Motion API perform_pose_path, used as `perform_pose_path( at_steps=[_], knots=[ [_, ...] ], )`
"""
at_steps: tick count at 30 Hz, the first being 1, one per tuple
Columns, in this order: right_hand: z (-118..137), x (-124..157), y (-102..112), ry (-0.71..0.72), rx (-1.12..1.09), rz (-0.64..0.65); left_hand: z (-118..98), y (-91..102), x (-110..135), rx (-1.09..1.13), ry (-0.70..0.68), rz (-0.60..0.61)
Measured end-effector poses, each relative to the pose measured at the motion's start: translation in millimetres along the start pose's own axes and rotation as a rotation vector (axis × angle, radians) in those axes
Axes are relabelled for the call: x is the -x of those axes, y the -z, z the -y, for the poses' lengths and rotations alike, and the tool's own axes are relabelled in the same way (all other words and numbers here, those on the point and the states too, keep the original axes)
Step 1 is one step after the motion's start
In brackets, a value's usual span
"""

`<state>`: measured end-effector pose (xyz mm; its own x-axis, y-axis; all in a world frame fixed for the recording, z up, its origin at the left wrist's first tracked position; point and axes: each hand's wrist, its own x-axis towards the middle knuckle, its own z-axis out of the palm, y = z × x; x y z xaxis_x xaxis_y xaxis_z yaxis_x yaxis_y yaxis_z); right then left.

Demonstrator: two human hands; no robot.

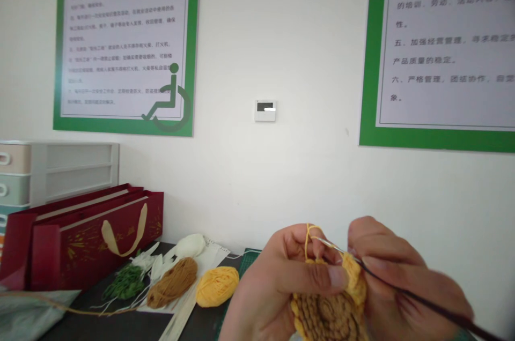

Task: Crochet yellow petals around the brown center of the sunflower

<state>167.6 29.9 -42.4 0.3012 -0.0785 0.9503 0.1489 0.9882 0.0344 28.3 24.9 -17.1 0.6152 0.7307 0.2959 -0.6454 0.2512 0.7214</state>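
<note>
My left hand (pixel 285 282) pinches a round crocheted piece (pixel 328 317) of tan and golden-yellow yarn, low in the view. A strand of yellow yarn (pixel 308 242) runs up over its raised finger. My right hand (pixel 398 271) grips a dark-handled crochet hook (pixel 426 303), and the hook's thin metal tip (pixel 328 243) reaches left towards the yarn by my left hand. The lower edge of the frame cuts off the crocheted piece.
Balls of yellow (pixel 217 286), brown (pixel 172 282) and white yarn (pixel 190 245) and a green yarn bundle (pixel 124 283) lie on a dark table (pixel 120 325). Behind stand a red gift bag (pixel 88 239) and plastic drawers (pixel 40 175), against a wall with posters (pixel 124 35).
</note>
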Motion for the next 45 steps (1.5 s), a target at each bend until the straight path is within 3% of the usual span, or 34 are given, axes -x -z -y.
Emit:
perform_pose_path(
  at_steps=[1,4,9,14,18,21,25,28,30,33,36,42,45],
  knots=[
    [2,-1,-6,-0.062,-0.071,-0.053,0,1.5,0,0.004,-0.002,0.020],
    [9,-8,-19,-0.228,-0.244,-0.048,-4,3.5,4,-0.044,-0.047,0.051],
    [15,-13,-11,-0.429,-0.335,0.011,-19,1.8,12,-0.205,-0.066,0.053],
    [16,-11,-6,-0.685,-0.464,0.077,-25,-2.5,19,-0.344,-0.124,0.007],
    [12,-11,-7,-0.848,-0.493,0.130,-21,-12.0,24,-0.456,-0.164,-0.116],
    [5,-10,-5,-0.742,-0.393,0.184,-16,-19.8,25,-0.476,-0.248,-0.210],
    [0,-5,2,-0.270,-0.019,0.233,-11,-21.2,22,-0.482,-0.347,-0.246],
    [3,0,4,0.125,0.285,0.203,-11,-17.7,19,-0.410,-0.299,-0.199],
    [5,2,0,0.217,0.312,0.148,-13,-15.4,17,-0.293,-0.182,-0.130],
    [10,-1,-10,0.025,0.065,0.049,-16,-12.8,15,-0.152,-0.048,-0.048],
    [14,-8,-17,-0.291,-0.209,-0.026,-20,-10.4,15,-0.164,-0.081,-0.029],
    [18,-17,-11,-0.658,-0.446,0.038,-26,-6.9,20,-0.257,-0.109,-0.008],
    [15,-16,-11,-0.794,-0.498,0.090,-23,-9.9,21,-0.360,-0.181,-0.085]
  ],
)
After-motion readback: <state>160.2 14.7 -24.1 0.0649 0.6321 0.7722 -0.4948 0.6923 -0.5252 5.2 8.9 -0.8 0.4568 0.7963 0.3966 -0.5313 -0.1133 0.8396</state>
